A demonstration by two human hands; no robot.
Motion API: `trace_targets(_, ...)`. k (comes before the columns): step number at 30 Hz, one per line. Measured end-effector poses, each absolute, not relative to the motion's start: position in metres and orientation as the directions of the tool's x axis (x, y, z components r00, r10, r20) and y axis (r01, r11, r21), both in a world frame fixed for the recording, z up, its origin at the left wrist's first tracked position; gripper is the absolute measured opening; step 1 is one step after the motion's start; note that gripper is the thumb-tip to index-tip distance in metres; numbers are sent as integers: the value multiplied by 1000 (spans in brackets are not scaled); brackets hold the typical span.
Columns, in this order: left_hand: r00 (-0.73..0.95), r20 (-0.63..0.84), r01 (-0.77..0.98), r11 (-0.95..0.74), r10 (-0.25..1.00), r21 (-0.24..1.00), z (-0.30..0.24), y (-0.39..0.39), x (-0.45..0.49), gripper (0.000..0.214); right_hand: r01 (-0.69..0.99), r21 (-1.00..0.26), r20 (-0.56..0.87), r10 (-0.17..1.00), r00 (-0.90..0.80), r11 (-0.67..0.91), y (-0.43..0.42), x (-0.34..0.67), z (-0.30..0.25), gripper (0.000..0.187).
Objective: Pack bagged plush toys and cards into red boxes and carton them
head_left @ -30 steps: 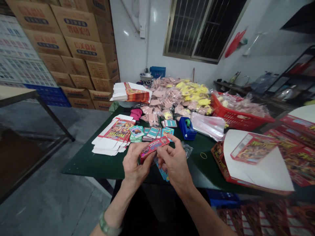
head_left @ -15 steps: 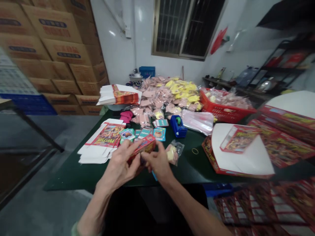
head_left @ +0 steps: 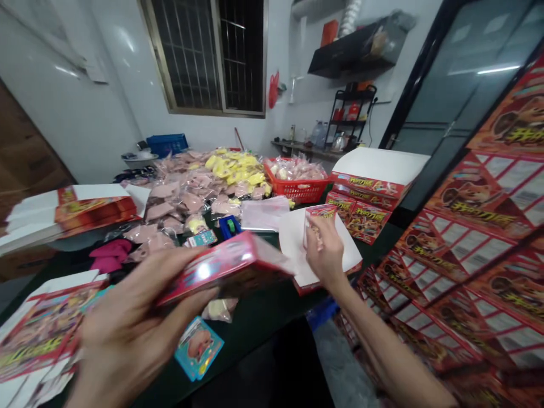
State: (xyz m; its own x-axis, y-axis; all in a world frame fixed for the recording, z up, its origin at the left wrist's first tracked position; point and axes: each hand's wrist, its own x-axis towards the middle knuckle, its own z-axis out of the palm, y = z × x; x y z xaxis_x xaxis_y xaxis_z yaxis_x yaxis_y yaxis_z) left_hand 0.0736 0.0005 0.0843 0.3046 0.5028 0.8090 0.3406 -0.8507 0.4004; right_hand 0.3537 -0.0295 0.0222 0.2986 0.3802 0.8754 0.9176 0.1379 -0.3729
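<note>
My left hand point(head_left: 131, 328) is close to the camera at lower left, fingers wrapped round a small red printed box point(head_left: 221, 269) that it holds tilted and blurred by motion. My right hand point(head_left: 325, 252) is stretched out to the right over a white sheet point(head_left: 293, 243), its fingers closed on the edge of a small red carton point(head_left: 318, 218) standing there. A blue card packet point(head_left: 198, 347) lies on the dark green table point(head_left: 255, 317) just below the box.
Flat red cartons point(head_left: 46, 328) lie at the lower left. Pink and yellow bagged items point(head_left: 204, 181) heap at the back beside a red basket point(head_left: 300, 190). A blue tape dispenser point(head_left: 229, 225) sits mid-table. Stacks of red boxes point(head_left: 463, 238) fill the right.
The view has swung to the right. My right hand has left the small red box and reached out to the carton on the white sheet. My left hand alone keeps the box.
</note>
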Motion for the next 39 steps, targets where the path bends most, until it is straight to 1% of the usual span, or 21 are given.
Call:
trace_targets(1, 365, 808, 268, -883, 463, 385, 86, 4, 102, 35, 951, -310, 867, 416, 273, 22, -20, 383, 26, 34)
trace_targets(3, 425, 824, 143, -927, 374, 347, 82, 18, 155, 31, 971, -165, 767, 597, 237, -173, -3, 435, 28, 41)
trace_targets(5, 501, 796, 85, -934, 341, 347, 68, 36, 201, 31, 973, -50, 637, 743, 206, -227, 8, 471, 23, 43)
trace_targets(6, 527, 779, 83, -933, 340, 351, 60, 45, 220, 33, 974, -20, 594, 781, 192, -224, 10, 483, 20, 43)
trace_targets(7, 559, 746, 121, -926, 362, 358, 51, 54, 236, 35, 976, -8, 574, 799, 181, -216, 11, 492, 16, 42)
trace_targets(9, 645, 661, 235, -922, 384, 307, 34, 71, 260, 41, 976, 1, 570, 802, 180, -220, 10, 499, 8, 43)
trace_targets(11, 692, 606, 291, -920, 392, 263, 22, 87, 277, 43, 972, 9, 575, 797, 187, -235, 8, 498, 3, 45)
trace_targets(16, 770, 531, 301, -935, 353, 185, 13, 121, 303, 37, 969, 23, 582, 791, 187, -246, 5, 494, -1, 49)
trace_targets(21, 765, 492, 378, -909, 415, 178, 17, 145, 321, 42, 955, 75, 592, 784, 188, -286, 8, 492, -4, 53)
trace_targets(25, 730, 482, 443, -873, 484, 205, 14, 138, 333, 39, 936, 133, 609, 772, 182, -325, 7, 490, -10, 55)
trace_targets(27, 711, 479, 480, -853, 515, 205, 17, 126, 331, 39, 947, 134, 608, 779, 154, -292, 1, 490, -12, 59)
trace_targets(29, 707, 475, 501, -845, 524, 186, 23, 112, 317, 49, 969, 121, 629, 772, 91, -213, -6, 490, -11, 63)
trace_targets(30, 702, 479, 512, -841, 527, 174, 27, 107, 305, 58, 981, 117, 668, 743, 40, -157, -8, 489, -10, 65)
trace_targets(31, 690, 488, 530, -832, 535, 163, 30, 103, 289, 64, 986, 116, 726, 688, -2, -121, -7, 487, -8, 66)
trace_targets(33, 661, 522, 559, -817, 540, 137, 35, 96, 244, 61, 994, 57, 826, 564, 8, -97, 0, 473, -4, 62)
trace_targets(34, 640, 577, 539, -832, 507, 133, 35, 92, 216, 54, 998, 5, 857, 514, 24, -55, 5, 459, -2, 61)
trace_targets(35, 606, 615, 545, -826, 505, 141, 33, 87, 184, 44, 999, -35, 862, 506, 20, 19, 10, 440, 1, 59)
trace_targets(36, 564, 623, 585, -795, 542, 161, 30, 81, 149, 33, 992, -62, 849, 528, -5, 108, 14, 415, 3, 57)
trace_targets(37, 471, 611, 681, -703, 636, 207, 25, 76, 112, 28, 976, -86, 826, 562, -43, 202, 19, 386, 5, 53)
trace_targets(38, 342, 579, 791, -559, 740, 247, 19, 71, 73, 25, 948, -115, 803, 590, -88, 298, 24, 352, 6, 48)
trace_targets(39, 233, 565, 854, -445, 791, 271, 11, 67, 36, 25, 912, -158, 772, 624, -125, 378, 31, 316, 8, 41)
